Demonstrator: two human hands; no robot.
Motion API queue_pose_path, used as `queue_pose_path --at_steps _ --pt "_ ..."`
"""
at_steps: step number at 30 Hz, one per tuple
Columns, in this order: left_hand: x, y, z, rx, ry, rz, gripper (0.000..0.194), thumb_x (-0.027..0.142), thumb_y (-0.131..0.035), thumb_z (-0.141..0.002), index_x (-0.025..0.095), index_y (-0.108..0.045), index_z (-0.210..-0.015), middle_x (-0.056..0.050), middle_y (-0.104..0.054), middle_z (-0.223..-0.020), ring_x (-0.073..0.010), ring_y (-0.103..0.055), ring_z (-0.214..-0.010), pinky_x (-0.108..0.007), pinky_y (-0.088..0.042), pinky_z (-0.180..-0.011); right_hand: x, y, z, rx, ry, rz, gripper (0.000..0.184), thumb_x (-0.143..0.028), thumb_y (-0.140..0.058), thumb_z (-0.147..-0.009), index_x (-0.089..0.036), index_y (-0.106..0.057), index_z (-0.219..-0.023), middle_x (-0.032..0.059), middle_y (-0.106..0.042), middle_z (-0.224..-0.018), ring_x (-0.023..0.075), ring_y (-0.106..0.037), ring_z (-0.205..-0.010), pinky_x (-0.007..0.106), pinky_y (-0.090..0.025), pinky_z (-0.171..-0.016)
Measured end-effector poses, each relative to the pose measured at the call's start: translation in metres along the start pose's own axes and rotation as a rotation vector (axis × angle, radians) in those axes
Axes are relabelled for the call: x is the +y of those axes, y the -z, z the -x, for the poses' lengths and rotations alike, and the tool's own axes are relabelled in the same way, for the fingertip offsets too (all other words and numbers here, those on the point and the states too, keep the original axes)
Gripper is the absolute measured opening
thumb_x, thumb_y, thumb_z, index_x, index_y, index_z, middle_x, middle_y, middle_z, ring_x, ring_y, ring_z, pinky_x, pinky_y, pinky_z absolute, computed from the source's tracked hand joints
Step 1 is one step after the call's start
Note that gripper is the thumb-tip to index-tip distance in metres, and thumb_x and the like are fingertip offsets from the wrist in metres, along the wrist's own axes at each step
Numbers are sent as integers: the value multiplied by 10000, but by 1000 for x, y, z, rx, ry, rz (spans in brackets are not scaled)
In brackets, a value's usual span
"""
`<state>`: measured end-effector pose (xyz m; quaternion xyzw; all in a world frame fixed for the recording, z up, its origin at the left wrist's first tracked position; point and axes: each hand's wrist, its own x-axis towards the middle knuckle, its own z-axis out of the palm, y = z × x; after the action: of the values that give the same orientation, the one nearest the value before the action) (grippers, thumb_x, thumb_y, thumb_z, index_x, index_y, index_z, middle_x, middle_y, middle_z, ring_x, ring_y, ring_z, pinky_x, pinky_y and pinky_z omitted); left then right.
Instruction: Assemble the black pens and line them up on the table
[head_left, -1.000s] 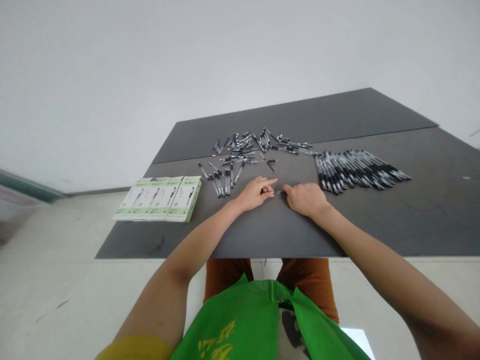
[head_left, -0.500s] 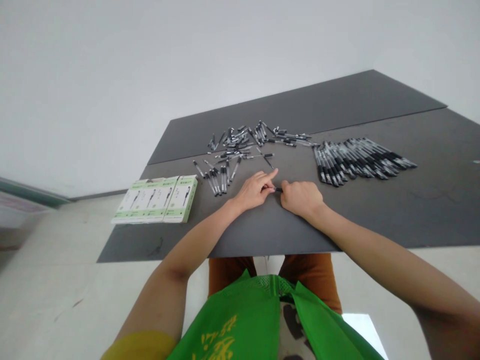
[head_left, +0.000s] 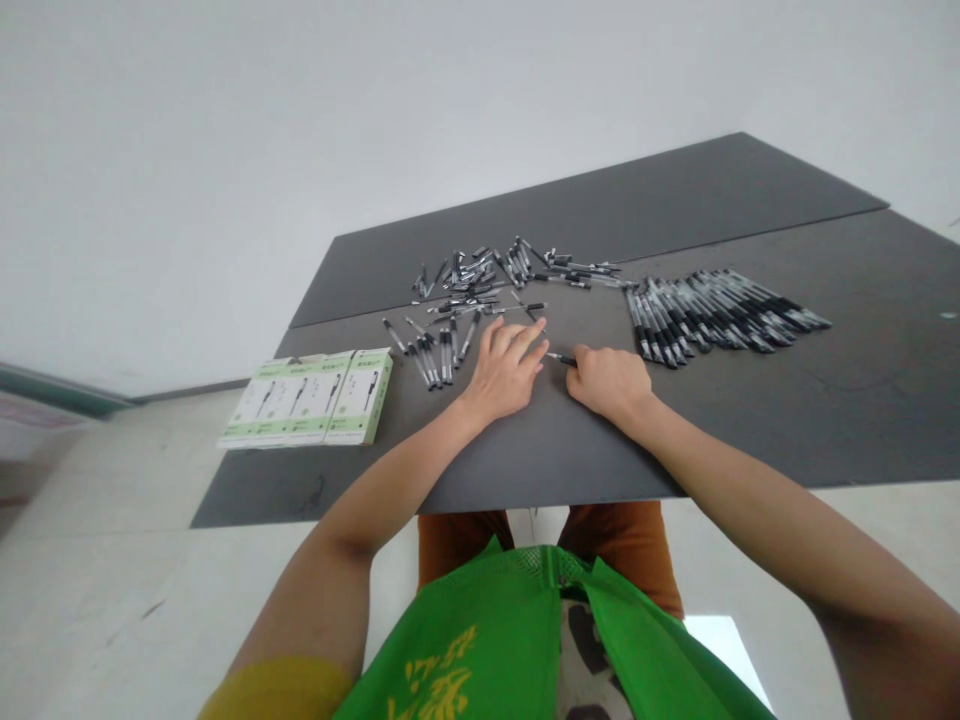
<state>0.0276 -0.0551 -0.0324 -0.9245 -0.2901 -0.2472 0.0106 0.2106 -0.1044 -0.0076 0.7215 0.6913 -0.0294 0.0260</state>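
A pen [head_left: 562,358] with a black grip and a pale pointed tip sticks out to the left of my right hand [head_left: 613,382], whose fingers are closed round its barrel. My left hand [head_left: 508,372] lies apart from the pen's tip, palm down with the fingers spread, and nothing shows in it. Just beyond its fingertips are loose pen parts [head_left: 517,308]. Several clear barrels with black grips [head_left: 445,350] lie beside it on the left. What my right palm covers is hidden.
Green and white pen boxes [head_left: 307,400] lie at the left of the dark grey table [head_left: 787,420]. A scattered heap of caps and pen parts [head_left: 472,272] is at the back. Capped pens [head_left: 712,315] lie in a dense row on the right. A seam crosses the tabletop.
My left hand has let go at the pen's tip and spread its fingers, moving slightly away. The pen's tip now shows. My right hand has shifted a little to the right with the pen.
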Motion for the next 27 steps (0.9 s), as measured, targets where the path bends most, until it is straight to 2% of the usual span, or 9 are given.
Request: queue_pose_path --at_steps 3,7,9,13,18,21,23,25,27 --pt "0 -4 1 -7 29 -28 299 238 -432 -983 224 -678 -1153 -88 -590 -1391 -289 -435 -1323 -587 -185 -1149 0 -2 0 8 -6 26 390 -306 -372 -920 -110 -672 -1074 213 -731 -943 309 -717 -902 346 -500 -745" --pt "-2 -13 -4 7 91 -17 256 336 -484 -974 210 -704 -1015 -99 -648 -1294 -304 -461 -1287 -577 -288 -1101 -2 -3 1 14 12 39 380 -296 -368 -916 -113 -667 -1064 214 -730 -922 322 -718 -891 361 -502 -736" --pt "-5 -17 -6 39 130 -13 248 366 -534 -948 199 -697 -1031 -107 -616 -1340 -308 -444 -1291 -552 -343 -1082 -2 -3 0 14 25 39 384 -291 -355 -919 -116 -665 -1066 214 -731 -923 326 -718 -894 367 -502 -734" --pt "-9 -19 -10 64 130 9 302 332 -602 -912 190 -664 -1172 -106 -421 -1533 -315 -347 -1380 -543 -358 -1111 -2 -3 0 10 24 48 399 -297 -345 -926 -108 -660 -1081 219 -731 -939 319 -717 -898 361 -498 -745" --pt "-8 -19 -11 0 81 100 213 307 -572 -927 208 -700 -1066 -84 -336 -1572 -312 -289 -1432 -553 -296 -1161 -3 -6 -1 21 28 63 383 -287 -356 -916 -107 -653 -1077 221 -730 -925 325 -719 -887 361 -494 -726" --pt "-8 -21 -10 61 138 138 408 448 -620 -892 166 -619 -1188 -155 -157 -1629 -355 -230 -1458 -583 -282 -1140 -4 -7 -1 33 35 71 397 -321 -353 -923 -101 -651 -1065 223 -728 -904 345 -718 -881 371 -491 -709" --pt "-9 -23 -10 84 176 178 566 547 -606 -876 153 -558 -1279 -193 -96 -1633 -360 -255 -1445 -574 -293 -1117 -4 -7 -1 29 34 73 413 -340 -350 -929 -93 -648 -1073 225 -727 -896 347 -718 -879 367 -488 -707" --pt "-13 -23 -12 39 186 227 547 568 -513 -923 169 -562 -1294 -187 -132 -1632 -332 -313 -1414 -540 -307 -1098 -4 -6 0 17 29 78 410 -328 -349 -929 -89 -647 -1080 223 -727 -895 339 -720 -875 360 -485 -710" --pt "-15 -22 -14 -64 173 265 460 518 -378 -993 199 -639 -1199 -142 -292 -1596 -290 -379 -1364 -506 -309 -1079 -4 -6 0 14 24 84 398 -303 -348 -925 -93 -648 -1082 219 -729 -894 330 -721 -871 355 -483 -712"
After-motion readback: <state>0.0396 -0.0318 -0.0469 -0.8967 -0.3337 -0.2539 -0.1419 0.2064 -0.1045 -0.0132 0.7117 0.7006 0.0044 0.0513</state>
